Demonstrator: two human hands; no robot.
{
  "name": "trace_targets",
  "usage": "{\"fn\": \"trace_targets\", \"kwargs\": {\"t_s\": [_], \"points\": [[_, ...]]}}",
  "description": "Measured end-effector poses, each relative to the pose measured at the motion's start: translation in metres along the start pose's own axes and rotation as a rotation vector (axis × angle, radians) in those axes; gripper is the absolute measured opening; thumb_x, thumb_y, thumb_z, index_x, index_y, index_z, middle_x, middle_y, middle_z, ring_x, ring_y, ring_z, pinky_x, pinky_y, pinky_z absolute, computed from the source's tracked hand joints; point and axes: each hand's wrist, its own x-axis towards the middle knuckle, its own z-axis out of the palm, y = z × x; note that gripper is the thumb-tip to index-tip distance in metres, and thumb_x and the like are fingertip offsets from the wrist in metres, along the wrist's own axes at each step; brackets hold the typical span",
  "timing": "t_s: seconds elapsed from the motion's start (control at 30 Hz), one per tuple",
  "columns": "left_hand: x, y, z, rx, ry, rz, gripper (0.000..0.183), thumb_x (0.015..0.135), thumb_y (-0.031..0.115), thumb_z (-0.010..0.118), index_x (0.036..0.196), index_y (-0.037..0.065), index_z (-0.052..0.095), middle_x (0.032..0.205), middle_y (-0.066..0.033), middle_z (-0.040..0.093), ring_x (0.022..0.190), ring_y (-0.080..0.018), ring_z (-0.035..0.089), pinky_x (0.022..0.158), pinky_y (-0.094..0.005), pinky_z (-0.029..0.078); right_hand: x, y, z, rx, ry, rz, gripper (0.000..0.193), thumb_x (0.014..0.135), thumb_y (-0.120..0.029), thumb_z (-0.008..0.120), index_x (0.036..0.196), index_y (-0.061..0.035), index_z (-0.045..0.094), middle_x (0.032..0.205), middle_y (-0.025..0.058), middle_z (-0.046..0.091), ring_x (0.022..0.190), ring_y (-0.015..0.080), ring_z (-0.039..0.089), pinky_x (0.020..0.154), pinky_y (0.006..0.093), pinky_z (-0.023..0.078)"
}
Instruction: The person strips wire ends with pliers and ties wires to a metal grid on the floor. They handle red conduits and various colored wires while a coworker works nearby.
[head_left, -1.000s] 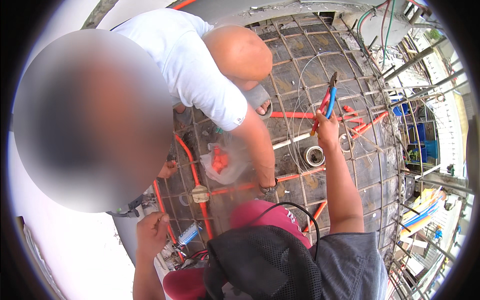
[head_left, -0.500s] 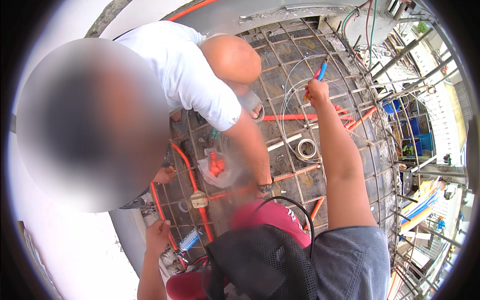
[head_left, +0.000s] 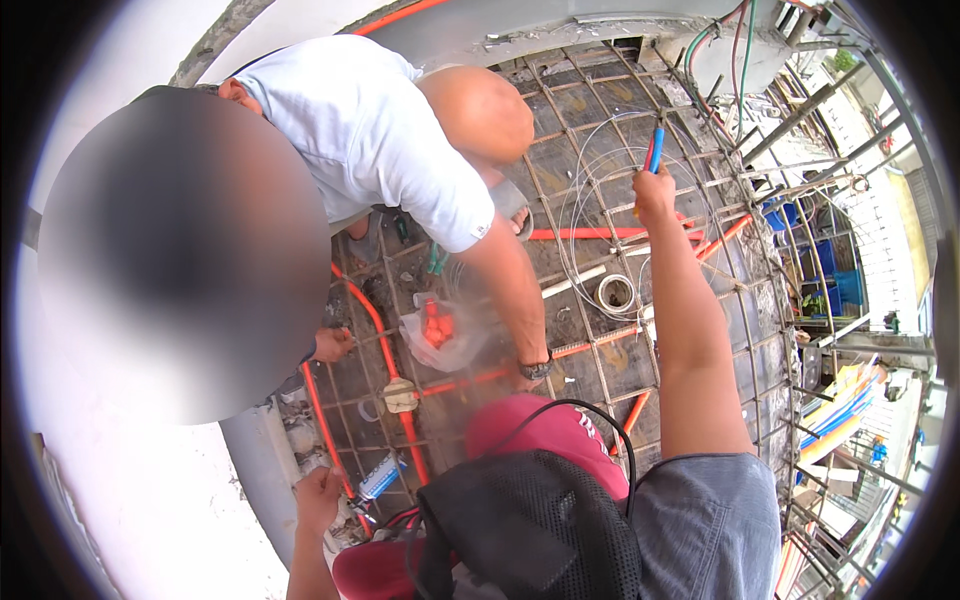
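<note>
My right hand [head_left: 655, 195], arm stretched far forward, is closed around a blue and red hand tool that looks like pliers [head_left: 655, 150]. The tool's far end is over the steel bar grid [head_left: 575, 130], close to a crossing; whether it touches is unclear. A loose coil of thin wire [head_left: 575, 215] lies beside and below this hand. My left hand [head_left: 318, 495] is low on the left with its fingers curled together, and anything inside them is hidden. Next to it are an orange conduit [head_left: 322, 425] and a blue and white packet [head_left: 380, 478].
A co-worker in a white shirt [head_left: 370, 130] crouches at left, one arm reaching down near my knee. A junction box [head_left: 400, 394], a plastic bag of orange fittings [head_left: 437, 330] and a tape roll [head_left: 614, 292] lie among the bars. Scaffold poles [head_left: 805, 115] line the right edge.
My right hand has shifted slightly right with the tool, which now points more upright. My left hand has moved slightly down and right. The co-worker's body has shifted a little.
</note>
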Motion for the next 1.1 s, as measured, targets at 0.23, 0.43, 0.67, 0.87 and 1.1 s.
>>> {"fn": "trace_targets", "kwargs": {"t_s": [0.23, 0.43, 0.67, 0.87, 1.1], "points": [[-0.003, -0.016, 0.002, -0.025, 0.08, -0.035, 0.039, 0.108, 0.031, 0.07, 0.087, -0.001, 0.073, 0.063, -0.0085, 0.06, 0.059, -0.0143, 0.051, 0.059, -0.0377, 0.044, -0.017, 0.008, 0.012, 0.014, -0.182, 0.184, 0.031, 0.091, -0.005, 0.059, 0.122, -0.0026, 0.055, 0.089, 0.0156, 0.068, 0.068, 0.0218, 0.065, 0.05, 0.0371, 0.047], [0.051, -0.025, 0.014, 0.123, -0.039, 0.043, 0.043, 0.107, 0.037, 0.069, 0.086, -0.001, 0.071, 0.066, -0.0136, 0.064, 0.059, -0.0236, 0.058, 0.061, -0.0431, 0.047, -0.008, 0.019, 0.047, 0.07, -0.3, -0.199, 0.058, 0.093, -0.004, 0.066, 0.146, -0.0125, 0.045, 0.093, 0.0069, 0.057, 0.071, 0.0186, 0.058, 0.052, 0.0345, 0.047], [0.106, -0.062, -0.024, 0.469, -0.088, 0.127, 0.04, 0.105, 0.038, 0.068, 0.086, 0.004, 0.077, 0.08, -0.0222, 0.074, 0.079, -0.0477, 0.069, 0.07, -0.051, 0.053, -0.034, -0.028, 0.064, 0.166, -0.408, 0.225, 0.064, 0.099, -0.01, 0.061, 0.16, -0.0166, 0.043, 0.08, 0.0057, 0.053, 0.06, 0.017, 0.05, 0.049, 0.0378, 0.041], [0.09, -0.13, -0.117, 0.261, 0.169, -0.166, 0.045, 0.107, 0.036, 0.068, 0.084, -0.002, 0.078, 0.077, -0.0177, 0.075, 0.075, -0.0279, 0.072, 0.074, -0.0417, 0.054, 0.008, -0.039, 0.045, 0.145, -0.428, 0.403, 0.058, 0.1, -0.01, 0.059, 0.156, -0.0169, 0.048, 0.067, 0.0026, 0.044, 0.05, 0.0156, 0.041, 0.044, 0.0365, 0.032], [0.017, -0.189, -0.097, 0.305, 0.127, -0.304, 0.044, 0.107, 0.037, 0.067, 0.085, 0.001, 0.08, 0.078, -0.0184, 0.076, 0.075, -0.0296, 0.072, 0.075, -0.045, 0.055, -0.027, -0.011, 0.123, -0.102, -0.562, 0.319, 0.083, 0.094, -0.007, 0.052, 0.172, -0.0244, 0.033, 0.067, 0.0035, 0.045, 0.049, 0.0168, 0.041, 0.043, 0.038, 0.033]]}}
